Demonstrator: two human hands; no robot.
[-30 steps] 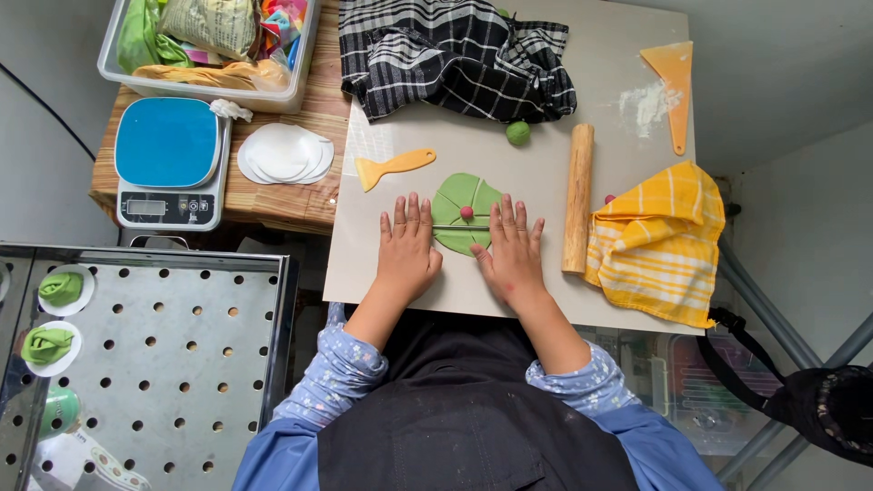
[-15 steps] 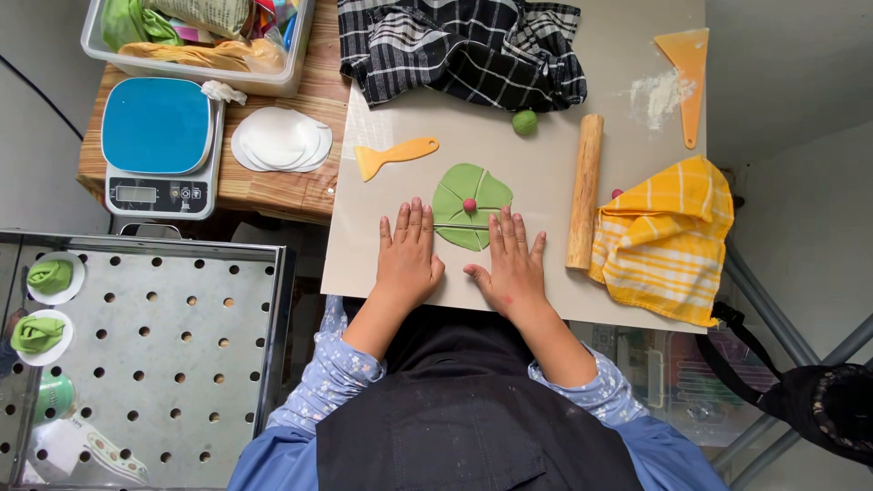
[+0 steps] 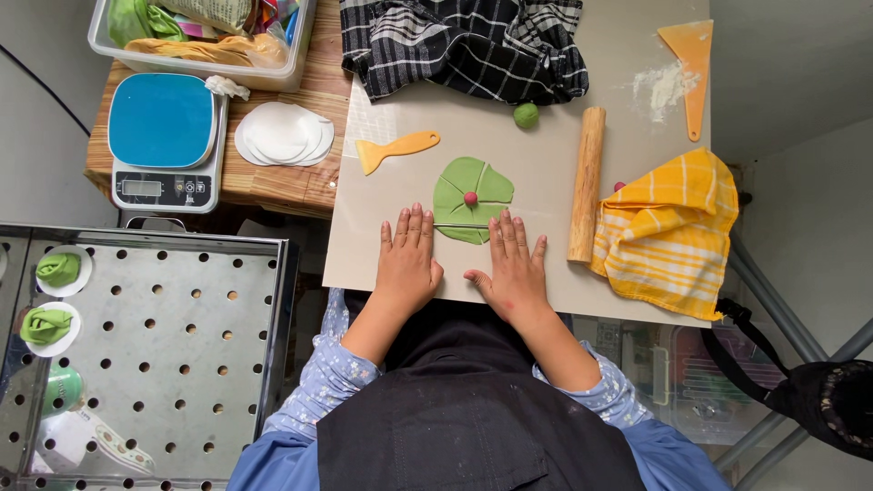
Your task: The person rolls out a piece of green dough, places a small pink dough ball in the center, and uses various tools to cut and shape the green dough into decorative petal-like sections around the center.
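Note:
A flat green dough round (image 3: 473,198) with cut lines and a small red ball at its middle lies on the beige work board (image 3: 555,55). A thin metal rod (image 3: 466,225) lies across its near edge. My left hand (image 3: 406,259) rests flat on the board just left of the dough, fingers spread. My right hand (image 3: 512,266) lies flat to the right, fingertips close to the rod's end. Neither hand holds anything.
A wooden rolling pin (image 3: 587,184), a yellow striped cloth (image 3: 668,235), an orange scraper (image 3: 394,149), a small green dough ball (image 3: 526,115) and a checked cloth (image 3: 464,41) are on the board. A scale (image 3: 164,141), white paper rounds (image 3: 284,134) and a perforated steamer tray (image 3: 164,364) with green buns are at the left.
Both hands have slid back toward me, off the dough round, and now rest flat on the board below it.

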